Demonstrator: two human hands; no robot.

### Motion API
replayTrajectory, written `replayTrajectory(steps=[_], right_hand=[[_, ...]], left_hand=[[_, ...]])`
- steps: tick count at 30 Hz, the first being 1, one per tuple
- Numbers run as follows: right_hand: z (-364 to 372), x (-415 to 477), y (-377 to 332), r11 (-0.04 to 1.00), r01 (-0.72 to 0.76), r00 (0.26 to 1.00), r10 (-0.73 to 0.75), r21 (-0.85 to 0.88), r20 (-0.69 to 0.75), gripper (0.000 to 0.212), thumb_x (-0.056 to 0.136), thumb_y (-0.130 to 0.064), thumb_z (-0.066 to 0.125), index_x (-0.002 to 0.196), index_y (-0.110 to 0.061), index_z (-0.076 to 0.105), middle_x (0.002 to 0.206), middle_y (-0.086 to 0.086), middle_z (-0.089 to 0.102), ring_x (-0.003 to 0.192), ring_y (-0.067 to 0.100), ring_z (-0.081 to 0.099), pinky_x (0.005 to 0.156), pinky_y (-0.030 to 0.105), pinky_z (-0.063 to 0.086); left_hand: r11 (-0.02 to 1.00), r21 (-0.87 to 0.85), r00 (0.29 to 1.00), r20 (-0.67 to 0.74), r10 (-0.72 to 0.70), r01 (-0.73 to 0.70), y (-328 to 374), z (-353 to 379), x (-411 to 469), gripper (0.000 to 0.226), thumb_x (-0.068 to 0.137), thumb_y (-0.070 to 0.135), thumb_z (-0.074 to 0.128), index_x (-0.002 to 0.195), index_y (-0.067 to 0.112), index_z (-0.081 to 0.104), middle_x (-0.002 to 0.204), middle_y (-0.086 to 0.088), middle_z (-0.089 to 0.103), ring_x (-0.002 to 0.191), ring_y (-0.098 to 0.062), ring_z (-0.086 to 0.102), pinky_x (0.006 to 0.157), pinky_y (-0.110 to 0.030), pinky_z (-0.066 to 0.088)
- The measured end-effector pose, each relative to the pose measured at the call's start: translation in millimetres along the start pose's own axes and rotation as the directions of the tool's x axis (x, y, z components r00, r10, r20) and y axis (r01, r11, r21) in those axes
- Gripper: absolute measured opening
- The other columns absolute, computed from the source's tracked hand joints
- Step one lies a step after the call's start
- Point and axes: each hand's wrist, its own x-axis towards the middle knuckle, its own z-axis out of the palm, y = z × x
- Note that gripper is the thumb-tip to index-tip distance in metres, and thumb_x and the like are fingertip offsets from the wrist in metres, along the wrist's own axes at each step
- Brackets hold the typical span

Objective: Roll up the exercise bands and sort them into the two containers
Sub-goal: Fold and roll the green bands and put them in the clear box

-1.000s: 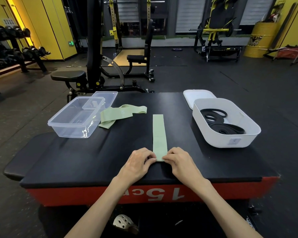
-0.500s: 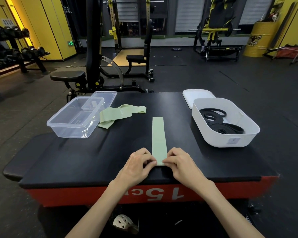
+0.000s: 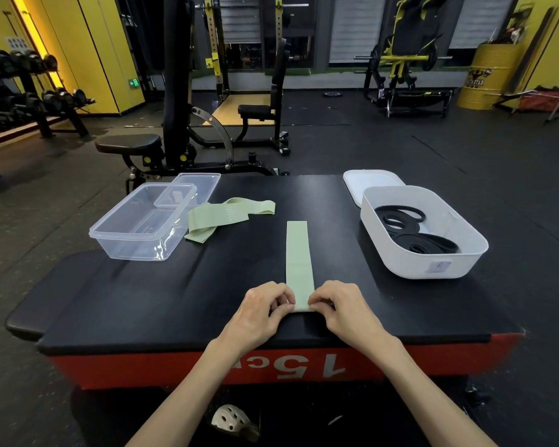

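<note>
A flat light green band [image 3: 299,256] lies straight on the black platform [image 3: 143,301], pointing away from me. My left hand [image 3: 262,309] and my right hand [image 3: 339,306] pinch its near end from either side, where a small fold or roll has begun. More green bands [image 3: 226,216] lie loosely piled beside the clear plastic container [image 3: 143,221] at the left. The white bin [image 3: 423,262] at the right holds coiled black bands [image 3: 413,230].
A clear lid [image 3: 197,185] lies behind the clear container and a white lid [image 3: 368,180] behind the white bin. The platform's red front edge [image 3: 207,369] is just below my wrists. Gym benches and racks stand on the floor beyond.
My fingers have curled in on the band's near end, which now shows a small fold. The band and hands stay almost in the same spot.
</note>
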Motion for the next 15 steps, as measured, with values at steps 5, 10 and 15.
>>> replayTrajectory(steps=[5, 10, 15], right_hand=[[0.2, 1.6, 0.0, 1.000, 0.010, 1.000, -0.009, -0.014, 0.006, 0.013, 0.083, -0.008, 0.066, 0.081, -0.018, 0.073, 0.083, -0.008, 0.065, 0.081, 0.011, 0.056, 0.075, 0.022, 0.043], [0.3, -2.3, -2.2, 0.997, 0.030, 1.000, -0.030, -0.069, 0.010, 0.013, 0.088, -0.015, 0.061, 0.088, -0.020, 0.073, 0.088, -0.008, 0.062, 0.084, 0.013, 0.053, 0.074, 0.023, 0.042], [1.4, -7.2, -6.1, 0.993, 0.025, 1.000, -0.025, -0.114, 0.004, 0.016, 0.088, -0.024, 0.064, 0.098, -0.017, 0.073, 0.096, -0.004, 0.062, 0.092, 0.015, 0.053, 0.076, 0.020, 0.037]], left_hand=[[0.999, 0.014, 0.999, -0.014, 0.053, -0.053, 0.9, 0.3, 2.2, 0.012, 0.086, 0.006, 0.064, 0.084, 0.018, 0.065, 0.084, 0.010, 0.059, 0.068, -0.008, 0.052, 0.065, -0.007, 0.035], [0.992, 0.057, 0.993, -0.001, 0.116, -0.116, 1.0, -0.7, 1.6, 0.008, 0.089, 0.010, 0.061, 0.088, 0.016, 0.065, 0.085, 0.012, 0.059, 0.073, 0.004, 0.050, 0.070, -0.006, 0.035], [0.989, 0.071, 0.991, 0.034, 0.128, -0.130, -3.6, -2.8, 0.8, 0.009, 0.087, 0.019, 0.065, 0.095, 0.017, 0.066, 0.089, 0.010, 0.059, 0.071, 0.002, 0.048, 0.070, -0.006, 0.037]])
